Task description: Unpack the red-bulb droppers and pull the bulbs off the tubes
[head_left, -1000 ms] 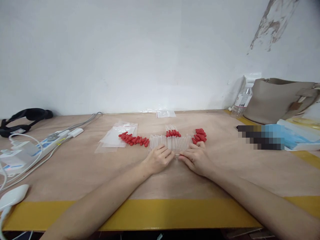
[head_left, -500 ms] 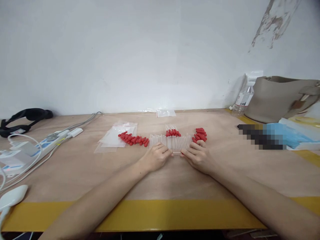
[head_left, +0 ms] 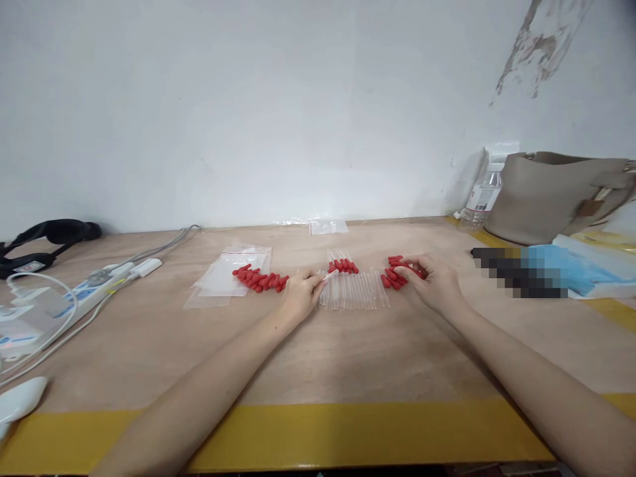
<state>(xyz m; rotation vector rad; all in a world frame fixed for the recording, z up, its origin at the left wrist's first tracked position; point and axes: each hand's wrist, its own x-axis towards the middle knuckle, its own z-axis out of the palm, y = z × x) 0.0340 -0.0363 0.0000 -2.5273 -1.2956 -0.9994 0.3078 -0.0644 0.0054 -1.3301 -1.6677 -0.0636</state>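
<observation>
A row of clear glass tubes (head_left: 355, 292) lies side by side on the wooden table (head_left: 348, 351). My left hand (head_left: 301, 292) pinches one clear tube (head_left: 330, 277) at the row's left end, tilted up off the table. My right hand (head_left: 431, 281) rests on the right pile of red rubber bulbs (head_left: 392, 274), fingers curled over them. A second pile of red bulbs (head_left: 259, 278) lies left of my left hand. Several tubes with red bulbs fitted (head_left: 342, 262) lie behind the row.
Clear plastic bags (head_left: 226, 281) lie left of the bulbs, another bag (head_left: 328, 226) by the wall. A power strip with cables (head_left: 94, 286) sits far left. At right stand a water bottle (head_left: 481, 199), a grey bag (head_left: 551, 197) and blue cloth (head_left: 571, 271).
My hands left the middle of the tube row. The left one went left and lifted one tube; the right one went right onto the red bulbs.
</observation>
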